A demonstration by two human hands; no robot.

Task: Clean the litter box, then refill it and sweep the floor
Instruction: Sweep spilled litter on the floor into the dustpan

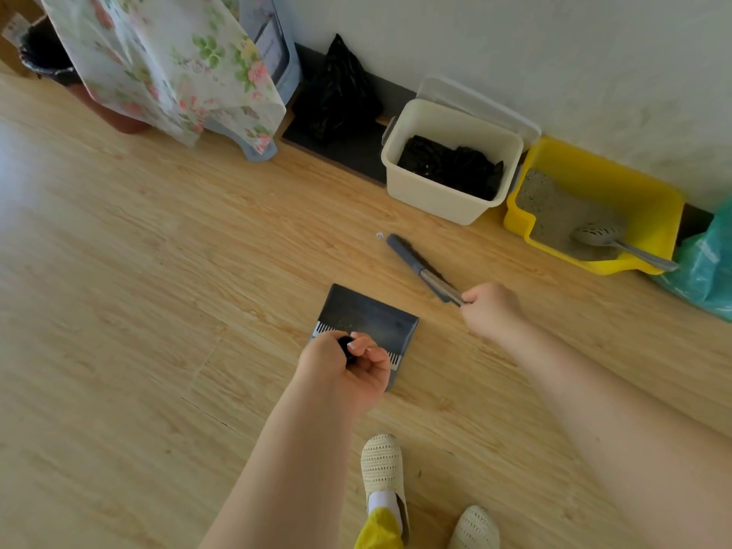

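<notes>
A yellow litter box (649, 200) holding grey litter and a scoop (606, 237) sits against the wall beside a cream bin (431, 192). On the wooden floor (158, 291), the left hand (348, 366) grips the dustpan (372, 315) handle; the right hand (491, 307), fingers closed, holds the brush (416, 263).

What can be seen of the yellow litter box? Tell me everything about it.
The yellow litter box looks like glossy plastic, a rectangular tub with high walls and a lower stepped front lip. It sits on the wood floor against the white wall, right beside the cream bin, with a teal bag at its other end. Grey litter covers its bottom. A grey slotted scoop lies inside, its handle resting over the front edge. Neither hand touches it.
</notes>
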